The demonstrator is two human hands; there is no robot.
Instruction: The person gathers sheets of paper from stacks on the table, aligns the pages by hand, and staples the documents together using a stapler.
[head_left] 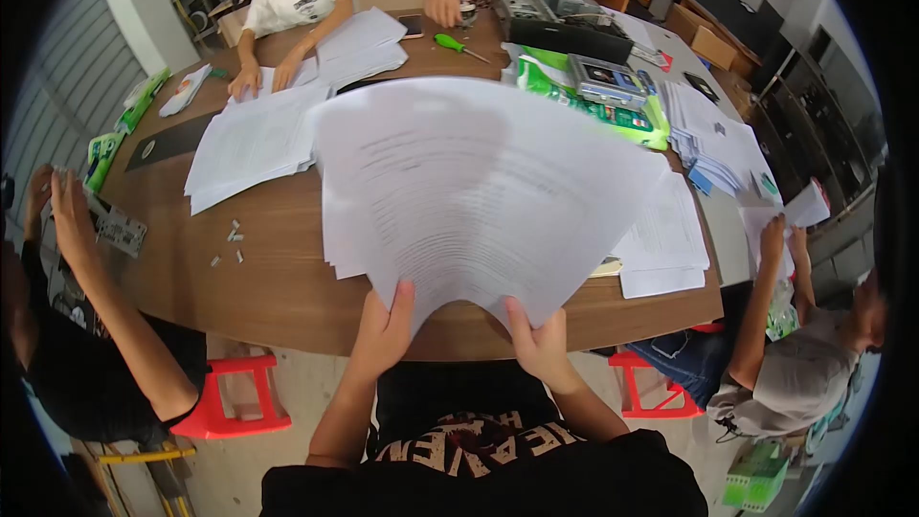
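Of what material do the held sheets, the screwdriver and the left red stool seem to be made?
Sheets: matte white paper, printed and bending. Screwdriver: bright green, probably plastic handle; thin shaft, likely metal. Red stool: likely smooth plastic, from its even colour.

The screwdriver (450, 41) lies behind the sheets (469, 172) (on the table (177, 268)).

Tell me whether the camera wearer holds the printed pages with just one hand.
No, the left hand and the right hand each grip the pages near the bottom.

Both forearms reach forward, the left hand (543, 345) and right hand (388, 330) closed, fingers (404, 297) pinched.
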